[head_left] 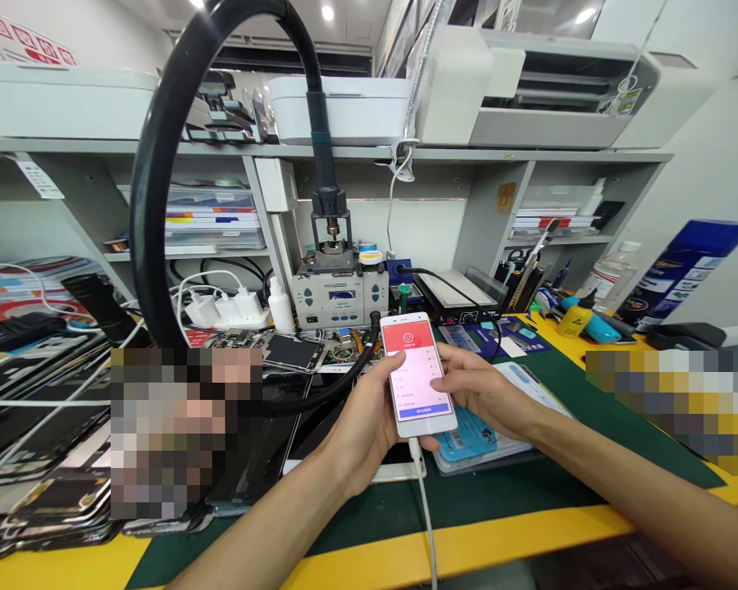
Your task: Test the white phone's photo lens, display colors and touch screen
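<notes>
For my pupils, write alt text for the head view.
The left hand holds a lit white smartphone, the right hand partly over its screen; a white cable runs from its end. Below lies a green mat; behind, a grey unit; left, a looping black hose.

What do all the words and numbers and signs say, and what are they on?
No word or number reads clearly.
Smartphone screen: a white sad-face symbol; writing too small.
Wall sign: red characters, too blurred.
Hot-air station: lettering too small.
Blue container: label too blurred.
Clear bottle: label too small.
Blue card: print too small.
Shelf tag: too small.
</notes>
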Demonstrator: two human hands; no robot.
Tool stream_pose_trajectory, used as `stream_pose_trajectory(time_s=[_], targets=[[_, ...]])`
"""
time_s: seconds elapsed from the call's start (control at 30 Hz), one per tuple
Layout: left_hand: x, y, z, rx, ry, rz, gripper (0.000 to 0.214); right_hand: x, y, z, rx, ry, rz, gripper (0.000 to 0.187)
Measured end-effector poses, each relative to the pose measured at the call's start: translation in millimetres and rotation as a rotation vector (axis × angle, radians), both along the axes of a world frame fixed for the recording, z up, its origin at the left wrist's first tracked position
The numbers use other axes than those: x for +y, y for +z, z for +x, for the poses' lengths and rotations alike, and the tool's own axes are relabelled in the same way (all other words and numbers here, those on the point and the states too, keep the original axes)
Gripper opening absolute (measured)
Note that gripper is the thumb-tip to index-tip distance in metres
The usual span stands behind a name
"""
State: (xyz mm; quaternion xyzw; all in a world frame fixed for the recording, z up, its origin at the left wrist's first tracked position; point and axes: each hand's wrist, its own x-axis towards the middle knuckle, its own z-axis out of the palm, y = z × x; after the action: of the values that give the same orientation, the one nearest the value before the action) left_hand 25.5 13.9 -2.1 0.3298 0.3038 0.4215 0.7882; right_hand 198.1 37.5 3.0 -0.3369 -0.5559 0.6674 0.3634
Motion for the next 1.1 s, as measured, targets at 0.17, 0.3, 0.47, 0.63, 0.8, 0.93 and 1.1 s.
stream_pose_trajectory(time_s=[0.17,0.3,0.47,0.63,0.8,0.93,1.1], targets=[[-0.4,-0.9,-0.7,-0.015,0.005,0.005,0.044,0.5,-0.6,0.5,0.002,0.020,0.014,0.047],[-1.5,1.8,-0.7,-0.018,0.006,-0.008,0.044,0.3,-0.9,0.1,0.016,0.012,0.005,0.048],[-2.4,6.0,-0.4,-0.014,0.006,-0.016,0.045,0.2,-2.5,0.3,0.019,-0.009,-0.012,0.047],[-3.4,6.6,-1.0,-0.006,0.007,-0.019,0.045,-0.1,-2.8,1.3,-0.012,-0.010,0.001,0.049],[-1.6,3.1,-1.2,-0.010,0.012,-0.007,0.046,0.8,-1.7,1.1,-0.036,0.018,0.034,0.050],[-1.6,3.2,-0.8,-0.003,0.016,-0.016,0.045,0.1,0.4,0.3,-0.046,0.014,0.039,0.051],[-2.7,4.2,-1.1,0.000,0.012,-0.018,0.045,-0.3,0.9,0.0,-0.065,0.012,0.049,0.052]])
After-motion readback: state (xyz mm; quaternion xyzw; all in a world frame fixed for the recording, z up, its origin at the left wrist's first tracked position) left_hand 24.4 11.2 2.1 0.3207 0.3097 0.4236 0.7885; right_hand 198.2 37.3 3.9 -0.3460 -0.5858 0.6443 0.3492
